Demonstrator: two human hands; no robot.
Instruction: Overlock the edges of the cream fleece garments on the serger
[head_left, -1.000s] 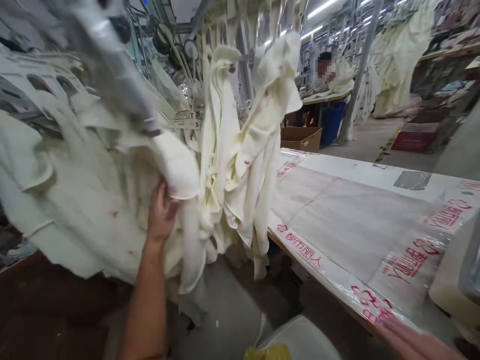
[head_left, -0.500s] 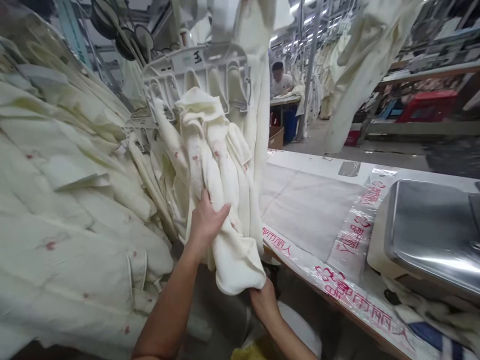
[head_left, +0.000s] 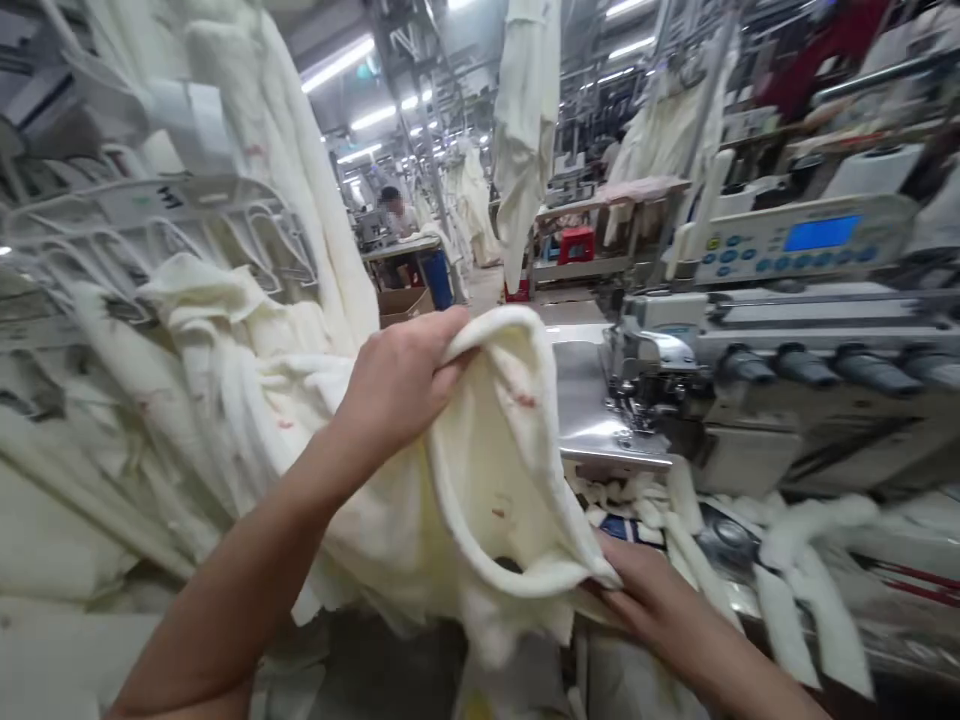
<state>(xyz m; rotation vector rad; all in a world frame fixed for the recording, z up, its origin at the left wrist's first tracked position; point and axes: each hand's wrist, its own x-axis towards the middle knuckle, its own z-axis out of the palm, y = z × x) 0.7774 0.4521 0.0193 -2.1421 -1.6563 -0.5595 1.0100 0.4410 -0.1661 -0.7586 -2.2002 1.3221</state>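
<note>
A cream garment piece (head_left: pixel 405 520) with small reddish prints stretches from the grey clip hanger (head_left: pixel 142 205) at the left toward the sewing machine. My left hand (head_left: pixel 405 375) is closed on the upper edge of its round, thick-rimmed opening. My right hand (head_left: pixel 637 580) pinches the lower right corner of the same rim. Between both hands the opening gapes, showing the printed inside. The garment's other end is still up at the hanger. Just beyond the rim, to the right, stands the overlock sewing machine (head_left: pixel 667 370) with its metal plate.
More cream garments (head_left: pixel 67 480) hang at the left. The machine's control panel (head_left: pixel 810 240) has a lit blue screen. Cream fabric strips (head_left: pixel 795 580) lie below the machine. Farther back are a person (head_left: pixel 397 210) at a table, a cardboard box (head_left: pixel 405 303) and a red stool (head_left: pixel 576 244).
My view has turned right, toward the sewing machine. Both hands have drawn the garment's lower end up and to the right, and its rim is now spread wide between them.
</note>
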